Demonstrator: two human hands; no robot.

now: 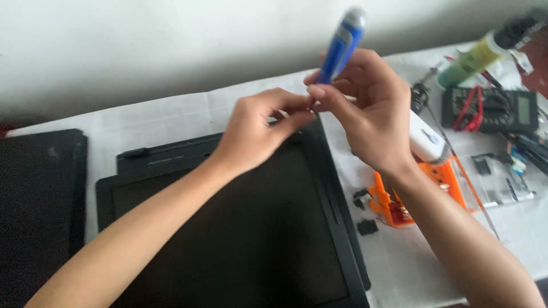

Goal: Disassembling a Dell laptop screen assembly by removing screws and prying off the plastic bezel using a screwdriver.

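- White, grid-patterned covering point(171, 117) spreads over the work surface, which meets a plain pale wall point(142, 40) along the top of the frame.
- Right hand point(365, 108) at upper centre grips a blue screwdriver point(341, 45), handle pointing up.
- Left hand point(260, 128) pinches its fingertips together against the right hand's; whatever sits between them is probably tiny and blurred.
- Black laptop screen panel point(240, 228) lies flat beneath both hands.
- Orange tool holder point(399, 199) and a black multimeter point(491, 108) sit at right.
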